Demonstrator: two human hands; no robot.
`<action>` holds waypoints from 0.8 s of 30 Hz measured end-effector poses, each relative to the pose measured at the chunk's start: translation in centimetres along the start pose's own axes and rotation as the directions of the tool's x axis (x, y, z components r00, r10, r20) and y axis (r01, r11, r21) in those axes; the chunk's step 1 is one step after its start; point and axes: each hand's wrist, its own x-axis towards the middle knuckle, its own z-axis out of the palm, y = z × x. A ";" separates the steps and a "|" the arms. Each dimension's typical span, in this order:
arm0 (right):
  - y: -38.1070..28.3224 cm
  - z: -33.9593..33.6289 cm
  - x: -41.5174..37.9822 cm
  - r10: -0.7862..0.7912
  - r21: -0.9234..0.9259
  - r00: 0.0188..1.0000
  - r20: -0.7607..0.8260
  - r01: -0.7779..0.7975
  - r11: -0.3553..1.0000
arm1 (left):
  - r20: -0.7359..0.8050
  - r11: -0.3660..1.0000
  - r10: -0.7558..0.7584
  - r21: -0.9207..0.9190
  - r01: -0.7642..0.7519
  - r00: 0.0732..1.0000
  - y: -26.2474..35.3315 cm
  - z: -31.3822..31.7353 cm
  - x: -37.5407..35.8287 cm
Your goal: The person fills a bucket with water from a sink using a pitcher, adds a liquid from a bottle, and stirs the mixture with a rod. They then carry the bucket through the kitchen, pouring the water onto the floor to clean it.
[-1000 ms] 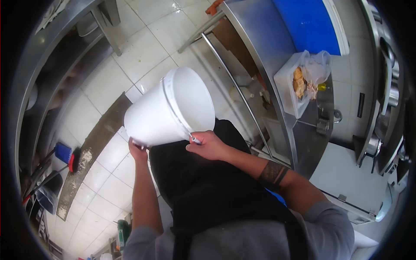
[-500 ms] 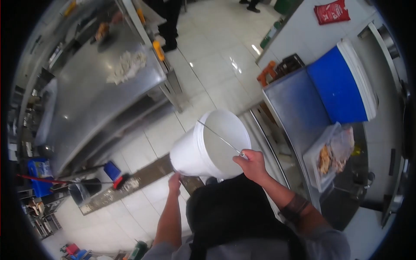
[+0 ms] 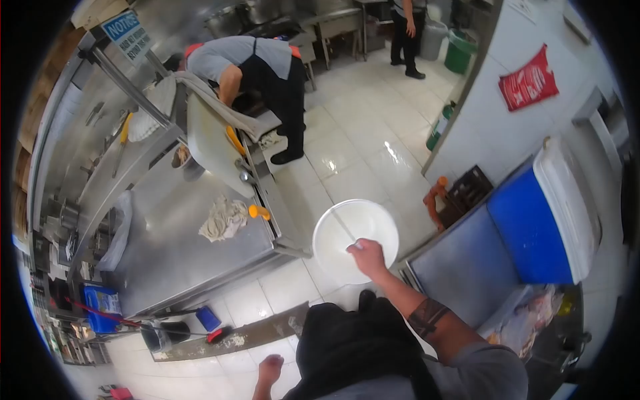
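A white bucket (image 3: 327, 257) hangs upright over the tiled floor, its open mouth facing up. My right hand (image 3: 368, 258) is closed around the grip of its wire handle, above the bucket's mouth. Down to the left, my left hand (image 3: 270, 369) hangs away from the bucket with its fingers curled in and nothing visible in them.
At left stands a steel table (image 3: 167, 247) with a crumpled cloth (image 3: 225, 219). A steel counter (image 3: 460, 257) at right bears a blue and white cooler (image 3: 537, 223). Ahead, one person (image 3: 273, 80) bends over; another person (image 3: 408, 33) stands farther back.
The bucket has gone from tilted to upright. My left hand has come off its base and moved down. The view has shifted, and the bending person now shows more fully.
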 end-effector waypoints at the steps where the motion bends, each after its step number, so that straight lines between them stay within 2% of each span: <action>1: 0.9 -0.4 3.1 0.001 0.064 0.998 -0.059 0.002 0.998 | -0.021 1.000 0.005 -0.017 -0.005 1.000 2.1 -0.6 -0.1; 4: 3.0 -3.3 11.1 0.162 0.271 0.976 -0.144 -0.118 0.955 | -0.005 0.998 0.040 -0.037 -0.040 0.999 10.9 -3.8 0.5; 6: 3.7 -6.8 15.1 0.326 0.404 0.941 -0.093 -0.264 0.876 | -0.098 0.962 -0.018 -0.271 -0.009 0.995 19.5 -7.0 2.5; 7: 3.9 -8.5 16.6 0.404 0.479 0.914 -0.043 -0.336 0.811 | -0.132 0.949 0.111 -0.279 -0.145 0.985 22.9 -9.0 4.3; 10: 2.4 -12.0 19.6 0.403 0.475 0.901 -0.159 -0.288 0.831 | -0.236 0.882 0.353 -0.239 -0.406 0.905 30.4 -13.7 11.0; 11: 1.4 -12.9 20.2 0.446 0.430 0.869 -0.213 -0.327 0.842 | -0.232 0.870 0.376 -0.244 -0.428 0.897 32.3 -15.1 14.1; 13: 0.1 -15.0 21.9 0.494 0.380 0.821 -0.286 -0.376 0.845 | -0.253 0.746 0.599 -0.168 -0.644 0.760 35.8 -16.7 20.2; 15: -0.1 -16.5 22.7 0.466 0.431 0.828 -0.311 -0.314 0.846 | -0.209 0.651 0.721 -0.121 -0.749 0.661 40.7 -18.2 25.4; 17: -0.6 -18.1 23.1 0.468 0.440 0.813 -0.347 -0.300 0.847 | -0.103 0.585 0.804 -0.043 -0.810 0.586 45.9 -19.7 30.0; 18: -0.7 -18.6 23.1 0.485 0.423 0.796 -0.364 -0.322 0.847 | -0.078 0.577 0.812 -0.046 -0.815 0.579 48.8 -20.4 31.7; 20: -0.5 -20.0 23.6 0.507 0.420 0.765 -0.398 -0.340 0.842 | -0.113 0.615 0.775 -0.091 -0.784 0.621 54.2 -21.0 35.2; 21: 0.2 -20.7 23.9 0.519 0.394 0.742 -0.424 -0.365 0.844 | -0.091 0.602 0.788 -0.089 -0.794 0.608 56.2 -20.8 37.0; 23: 1.8 -21.3 25.0 0.547 0.387 0.699 -0.461 -0.397 0.833 | -0.175 0.692 0.664 -0.227 -0.686 0.727 59.9 -19.6 41.5; 24: 2.8 -21.5 25.8 0.524 0.361 0.700 -0.486 -0.385 0.849 | -0.124 0.744 0.607 -0.257 -0.617 0.785 61.0 -18.4 44.1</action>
